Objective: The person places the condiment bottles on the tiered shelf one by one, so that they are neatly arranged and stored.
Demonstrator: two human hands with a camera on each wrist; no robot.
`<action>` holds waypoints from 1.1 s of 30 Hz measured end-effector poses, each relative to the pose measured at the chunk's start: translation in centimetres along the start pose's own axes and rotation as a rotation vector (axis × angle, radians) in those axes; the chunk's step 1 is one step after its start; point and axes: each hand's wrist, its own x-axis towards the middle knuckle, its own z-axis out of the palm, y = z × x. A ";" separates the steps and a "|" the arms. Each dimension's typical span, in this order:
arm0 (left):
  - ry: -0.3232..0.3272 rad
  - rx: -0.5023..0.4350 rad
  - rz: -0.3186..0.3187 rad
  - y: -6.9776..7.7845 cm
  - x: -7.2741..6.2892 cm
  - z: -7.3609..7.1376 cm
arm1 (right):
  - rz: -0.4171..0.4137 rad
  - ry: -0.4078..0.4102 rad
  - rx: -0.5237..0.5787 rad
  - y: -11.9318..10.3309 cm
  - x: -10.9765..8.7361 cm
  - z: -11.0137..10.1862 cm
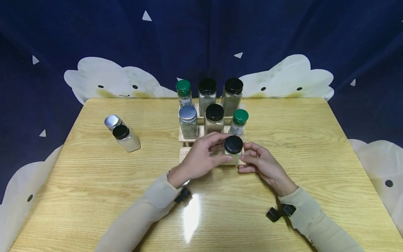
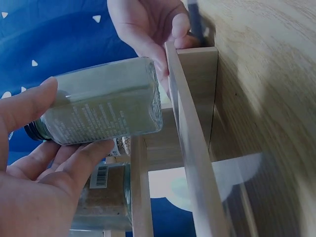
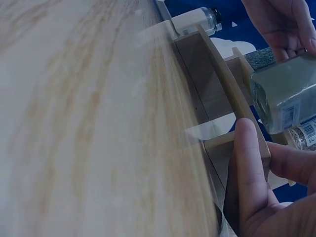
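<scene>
A square glass jar with a black lid (image 1: 233,145) and pale greenish powder is held by my left hand (image 1: 201,157), thumb on one side and fingers on the other. In the left wrist view this jar (image 2: 106,101) is tilted, its base just off the rack's front rail. My right hand (image 1: 266,166) grips the right end of the wooden spice rack (image 1: 185,151) at its lowest tier. Seen from the right wrist, fingers (image 3: 247,163) lie on both sides of the rack's front board (image 3: 224,74).
On the middle tier stand a grey-lidded jar (image 1: 188,122), a black-lidded jar (image 1: 214,119) and a green-capped bottle (image 1: 239,121). Behind them are another green-capped bottle (image 1: 184,92) and two black-lidded jars (image 1: 207,98). Leftward on the table are a silver-lidded jar (image 1: 114,121) and a black-lidded jar (image 1: 127,139).
</scene>
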 end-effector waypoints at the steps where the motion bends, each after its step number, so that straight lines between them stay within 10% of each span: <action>1: -0.001 -0.001 -0.002 0.0 0.0 0.0 | -0.001 0.000 0.000 0.0 0.0 0.0; 33: 0.039 -0.069 -0.050 -0.9 0.3 2.1 | -0.007 0.013 -0.006 0.1 0.1 0.0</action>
